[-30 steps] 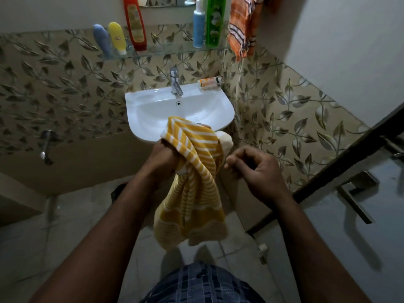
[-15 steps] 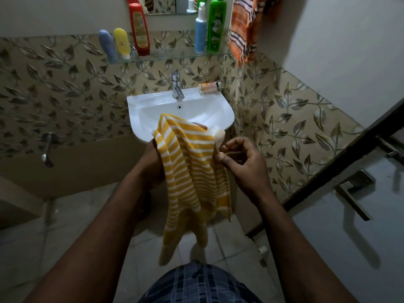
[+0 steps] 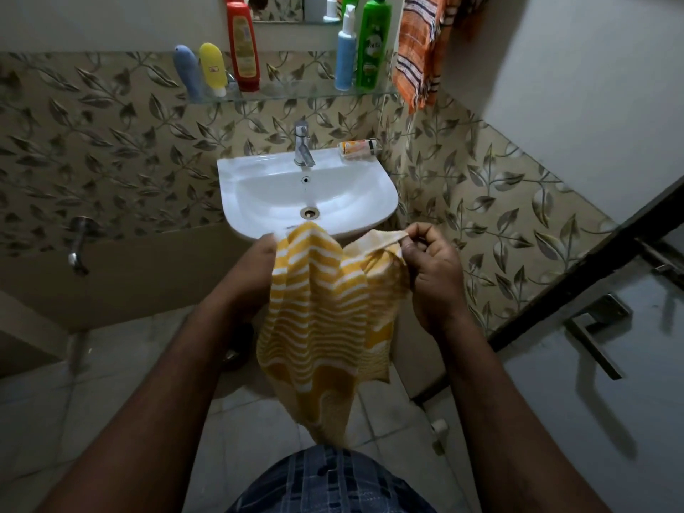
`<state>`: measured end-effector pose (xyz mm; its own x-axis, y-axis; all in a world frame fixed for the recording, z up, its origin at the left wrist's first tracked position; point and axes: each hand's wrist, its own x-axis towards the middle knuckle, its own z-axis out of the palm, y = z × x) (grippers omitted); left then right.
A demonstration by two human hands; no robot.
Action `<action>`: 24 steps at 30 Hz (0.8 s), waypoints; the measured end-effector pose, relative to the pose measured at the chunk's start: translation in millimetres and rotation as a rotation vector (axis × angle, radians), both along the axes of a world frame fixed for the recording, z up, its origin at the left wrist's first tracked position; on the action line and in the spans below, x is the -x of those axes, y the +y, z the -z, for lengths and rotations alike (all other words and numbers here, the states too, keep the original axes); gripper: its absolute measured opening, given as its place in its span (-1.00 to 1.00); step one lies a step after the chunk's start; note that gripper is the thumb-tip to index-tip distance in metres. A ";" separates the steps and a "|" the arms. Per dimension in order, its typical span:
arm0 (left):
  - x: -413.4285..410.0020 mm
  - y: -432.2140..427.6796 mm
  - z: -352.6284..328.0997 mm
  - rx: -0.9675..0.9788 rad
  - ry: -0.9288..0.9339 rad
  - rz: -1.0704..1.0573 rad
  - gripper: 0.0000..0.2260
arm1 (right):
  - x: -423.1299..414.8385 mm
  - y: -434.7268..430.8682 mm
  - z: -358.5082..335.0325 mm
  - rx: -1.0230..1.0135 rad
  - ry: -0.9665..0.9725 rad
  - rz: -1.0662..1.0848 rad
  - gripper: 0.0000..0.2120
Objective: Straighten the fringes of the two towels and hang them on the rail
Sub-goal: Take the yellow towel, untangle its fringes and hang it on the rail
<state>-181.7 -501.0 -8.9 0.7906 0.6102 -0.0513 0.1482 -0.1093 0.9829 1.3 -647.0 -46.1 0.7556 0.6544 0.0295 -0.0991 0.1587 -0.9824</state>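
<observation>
1. Spreading yellow towel (image 3: 325,309) wider than a second ago, just before sink (image 3: 237,201).
2. Gripping its top left corner with left hand (image 3: 259,268), pinching opposite edge with right hand (image 3: 433,275).
3. Likely exposing fringes for straightening; not yet hung.

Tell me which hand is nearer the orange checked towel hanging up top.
Right. The right hand sits below the orange checked towel, pinching a corner of the yellow striped towel; the left hand grips that towel's other end, farther to the left.
</observation>
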 end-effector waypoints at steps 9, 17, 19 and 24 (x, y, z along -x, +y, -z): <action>5.4 9.8 23.6 -0.297 0.567 0.517 -0.46 | 17.7 8.7 -39.9 0.000 -0.195 -0.185 -0.91; -21.8 -6.4 -10.7 -0.110 -0.197 0.145 -0.76 | 26.7 18.5 -78.6 -0.050 -0.272 -0.193 -0.86; -26.1 -6.6 -11.0 -0.093 -0.274 0.074 -0.81 | 22.9 17.8 -84.5 -0.056 -0.348 -0.164 -0.81; -31.7 -4.8 -28.0 -0.179 -0.362 -0.087 -0.84 | 14.5 7.3 -75.8 0.130 -0.593 -0.218 -0.73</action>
<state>-150.1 -505.8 19.1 0.6835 0.6493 0.3336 -0.1871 -0.2860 0.9398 -13.2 -639.7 29.7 0.4846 0.8174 0.3116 0.4503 0.0722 -0.8899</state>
